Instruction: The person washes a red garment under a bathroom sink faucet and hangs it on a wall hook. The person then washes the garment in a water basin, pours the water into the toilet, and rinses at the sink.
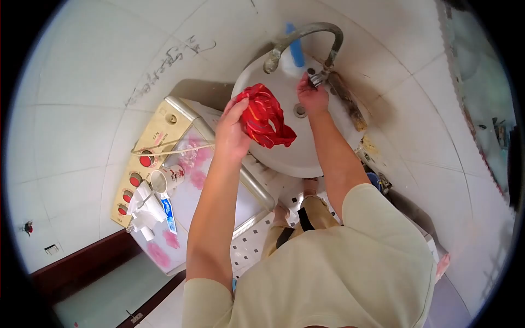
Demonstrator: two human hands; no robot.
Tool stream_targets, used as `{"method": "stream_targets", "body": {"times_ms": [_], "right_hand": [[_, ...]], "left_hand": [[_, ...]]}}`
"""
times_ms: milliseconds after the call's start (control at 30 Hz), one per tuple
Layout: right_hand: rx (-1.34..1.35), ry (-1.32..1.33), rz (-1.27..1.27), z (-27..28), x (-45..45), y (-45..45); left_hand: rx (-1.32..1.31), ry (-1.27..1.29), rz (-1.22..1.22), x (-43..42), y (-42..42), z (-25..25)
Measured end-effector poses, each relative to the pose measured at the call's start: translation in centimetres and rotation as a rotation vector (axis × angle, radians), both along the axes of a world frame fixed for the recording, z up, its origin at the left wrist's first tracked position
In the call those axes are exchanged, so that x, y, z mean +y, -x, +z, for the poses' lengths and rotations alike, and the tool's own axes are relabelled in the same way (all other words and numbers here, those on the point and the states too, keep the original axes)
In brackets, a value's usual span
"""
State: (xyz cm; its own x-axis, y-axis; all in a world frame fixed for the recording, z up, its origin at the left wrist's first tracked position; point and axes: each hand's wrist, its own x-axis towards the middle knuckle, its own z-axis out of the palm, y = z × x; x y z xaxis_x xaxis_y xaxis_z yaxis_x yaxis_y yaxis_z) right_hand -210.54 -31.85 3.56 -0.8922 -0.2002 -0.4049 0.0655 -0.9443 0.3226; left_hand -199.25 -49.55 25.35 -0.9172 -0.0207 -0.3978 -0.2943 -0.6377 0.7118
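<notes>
My left hand (233, 128) is closed on a bunched red patterned cloth (263, 117), held up over the left side of the white washbasin (260, 82). Loose folds of the cloth hang to the right of my fingers. At the back right of the basin, my right hand (313, 97) has its fingers around the handle of the tap (317, 79). The tap's curved spout (311, 26) arches to the left above the basin, and no water stream shows. Below my right hand lies the drain (299, 110).
Left of the basin stands a twin-tub washing machine (191, 218) with red knobs. On it are a cup (167, 179), a toothpaste tube (168, 215), crumpled white paper (146, 210) and a cable (175, 151). A blue object (296, 46) stands behind the spout. A mirror (486, 82) hangs at right.
</notes>
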Motion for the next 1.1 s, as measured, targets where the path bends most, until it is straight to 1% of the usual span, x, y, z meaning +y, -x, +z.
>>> {"method": "stream_targets", "body": {"times_ms": [33,167,233,267,367,400,500,533,600,633,667,733,767,800,833,867,967,1033,1067,1100], "right_hand": [[0.051,0.018,-0.024,-0.2,0.0,-0.1],[-0.145,-0.258,-0.032,-1.2,-0.3,0.1],[-0.249,-0.538,0.114,0.7,-0.2,-0.2],[-0.302,-0.678,0.188,1.9,-0.2,-0.6],[-0.25,-0.799,0.417,4.7,-1.7,-3.0],[-0.208,-0.861,0.486,7.3,-2.2,-3.5],[0.321,-1.392,0.284,8.9,-4.4,-3.8],[0.489,-1.514,0.298,9.0,-4.5,-3.4],[0.568,-1.578,0.536,8.6,-3.6,-1.6],[0.61,-1.605,0.656,9.6,-3.3,-1.2],[0.578,-1.478,0.744,10.6,-2.7,-1.0],[0.498,-1.306,0.726,13.6,-2.1,-0.6],[0.46,-1.221,0.718,14.2,-1.9,-0.4],[0.498,-1.172,0.71,14.3,-1.7,0.1],[0.473,-1.148,0.701,14.4,-1.9,0.4],[0.447,-1.124,0.692,14.6,-2.0,0.7],[0.407,-1.035,0.651,14.4,-2.3,1.4],[0.408,-0.938,0.622,14.9,-2.1,1.3],[0.451,-0.862,0.637,14.5,-2.3,1.2],[0.497,-0.786,0.648,14.0,-2.4,1.1]], "left_hand": [[-0.017,0.021,-0.018,0.0,0.5,-0.6],[-0.071,0.062,-0.084,0.1,2.4,-1.7],[-0.134,0.071,-0.097,-0.1,3.7,-2.8],[-0.103,0.018,-0.039,-0.1,4.6,-4.2],[-0.176,-0.003,-0.015,0.1,6.8,-6.1],[-0.191,0.009,-0.047,0.2,7.3,-6.2],[-0.04,0.074,-0.205,0.6,7.9,-5.6],[-0.035,0.092,-0.303,0.4,7.8,-4.7],[-0.054,0.16,-0.346,-0.5,8.2,-4.6],[-0.063,0.195,-0.367,-1.1,8.4,-4.4],[-0.067,0.229,-0.351,-2.0,8.8,-4.8],[-0.075,0.295,-0.319,-4.2,9.5,-6.9],[-0.088,0.358,-0.292,-5.1,9.6,-8.1],[-0.102,0.42,-0.264,-5.6,9.6,-8.5],[-0.115,0.483,-0.236,-6.0,9.6,-8.9],[-0.161,0.584,-0.283,-6.5,9.4,-9.4],[-0.194,0.805,-0.275,-6.6,8.3,-10.1],[-0.159,1.248,-0.143,-6.5,7.6,-10.6],[-0.14,1.467,-0.067,-6.7,7.2,-10.8],[-0.164,1.086,-0.146,-5.9,6.8,-10.7]]}}
